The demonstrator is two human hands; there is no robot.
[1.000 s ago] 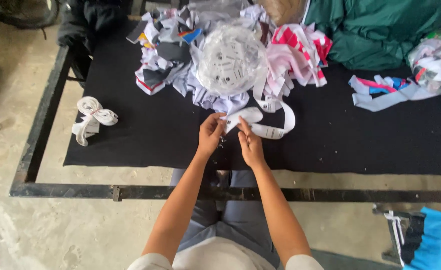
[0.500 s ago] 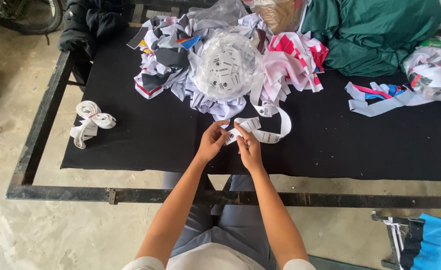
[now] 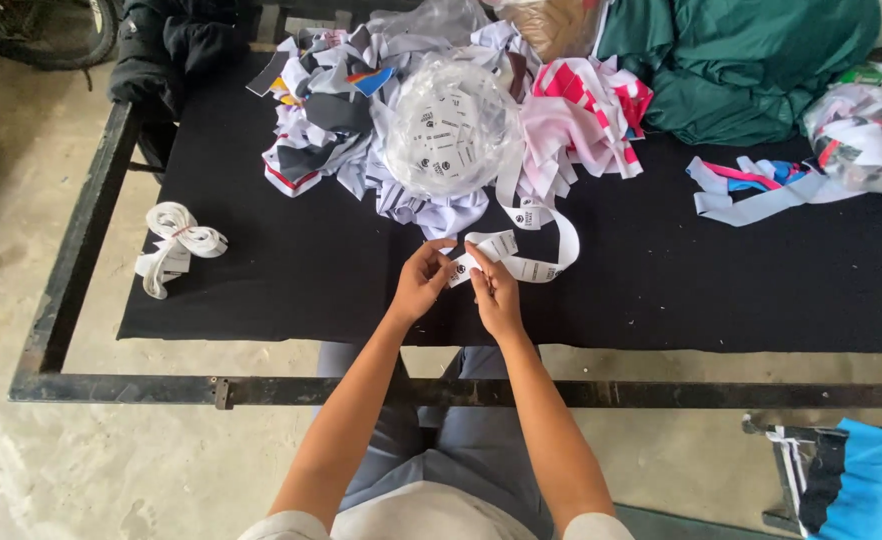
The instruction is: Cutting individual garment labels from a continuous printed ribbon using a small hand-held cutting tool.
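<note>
Right now both hands meet over the near edge of the black cloth (image 3: 261, 290): the left hand (image 3: 423, 283) and right hand (image 3: 496, 293) each pinch the end of a white printed ribbon (image 3: 531, 268), which loops back toward a clear bag of labels (image 3: 451, 125). Just behind lies a heap of fabric scraps (image 3: 321, 120). A tied white ribbon bundle (image 3: 176, 240) rests well apart at the left.

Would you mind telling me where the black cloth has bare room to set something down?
Bare black cloth lies between the tied white ribbon bundle and the left hand. More lies right of the right hand, below the grey and pink strips. The far edge is crowded: the clear bag of white labels, fabric scraps, green cloth.
</note>
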